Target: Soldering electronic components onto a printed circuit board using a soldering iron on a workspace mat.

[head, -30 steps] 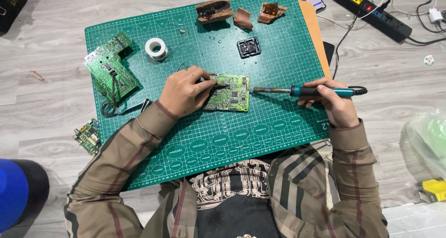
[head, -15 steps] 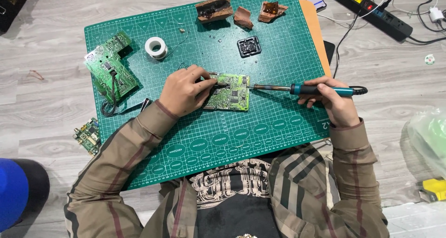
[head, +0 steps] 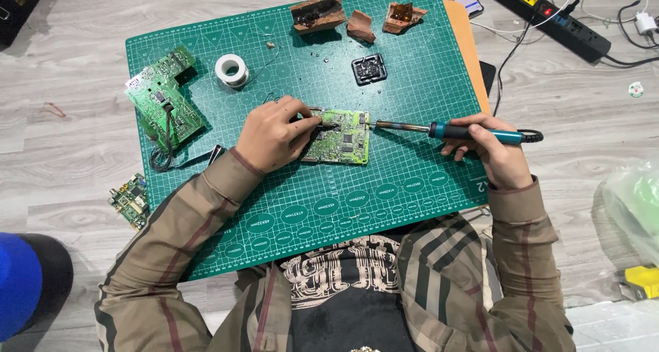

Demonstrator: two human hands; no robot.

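One green circuit board [head: 341, 138] (chips up) | flat on cutting mat [head: 412, 70]

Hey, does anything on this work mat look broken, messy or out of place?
Yes. At the top edge of the green cutting mat lie three broken brown pieces, jagged and blackened inside, with dark specks scattered below them. A small circuit board also lies off the mat on the floor, to the left.

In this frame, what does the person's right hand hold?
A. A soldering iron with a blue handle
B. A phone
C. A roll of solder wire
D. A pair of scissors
A: the right hand grips the blue handle of a soldering iron, whose tip reaches the edge of the small green circuit board on the cutting mat.
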